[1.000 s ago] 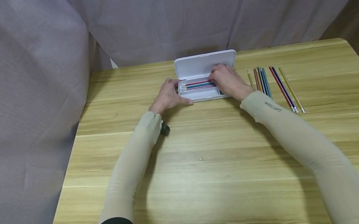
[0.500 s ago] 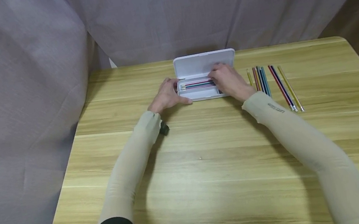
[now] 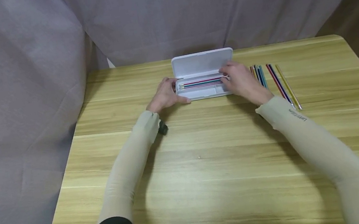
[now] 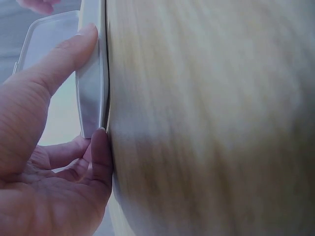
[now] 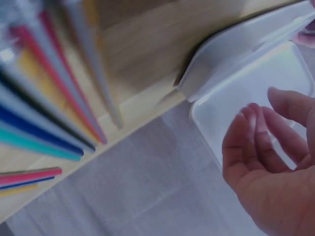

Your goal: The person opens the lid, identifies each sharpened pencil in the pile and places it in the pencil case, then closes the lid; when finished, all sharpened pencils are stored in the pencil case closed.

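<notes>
The left hand (image 3: 165,95) grips the end of the open white case (image 3: 203,81) to steady it, while the right hand (image 3: 242,81), fingers relaxed and empty, hovers beside the loose pencils (image 3: 274,80).

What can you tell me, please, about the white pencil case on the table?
The white rectangular plastic pencil case lies open at the far middle of the wooden table, its lid standing up behind a shallow tray. Several coloured pencils lie lengthwise in the tray. The left hand grips its left end, thumb and fingers on the edge. The right hand is at its right end; contact there is unclear.
</notes>
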